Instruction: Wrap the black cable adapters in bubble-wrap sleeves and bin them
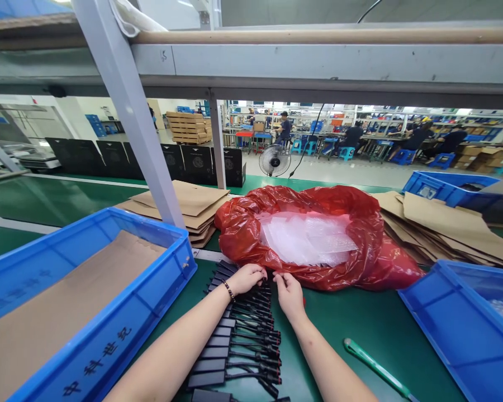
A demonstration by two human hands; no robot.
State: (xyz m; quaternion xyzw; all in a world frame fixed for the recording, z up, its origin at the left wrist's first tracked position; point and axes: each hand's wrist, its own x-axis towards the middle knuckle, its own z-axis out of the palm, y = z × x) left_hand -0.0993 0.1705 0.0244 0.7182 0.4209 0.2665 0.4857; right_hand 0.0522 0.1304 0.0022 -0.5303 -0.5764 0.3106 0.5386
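A row of several black adapters with short cables (235, 346) lies on the green table between my arms. My left hand (246, 278) is curled, its fingers closed at the far end of the row, by a cable end. My right hand (289, 290) is beside it with fingers pinched together at the edge of the red plastic bag (360, 240). What either hand pinches is too small to make out. The red bag lies open and holds clear bubble-wrap pouches (308, 239).
A blue crate (109, 335) lined with cardboard stands at the left, another blue crate (465, 335) at the right. Flat cardboard stacks (193, 206) lie behind. A green-handled tool (375, 367) lies near my right arm. A grey frame post (129, 111) rises in front. Other workers sit far behind.
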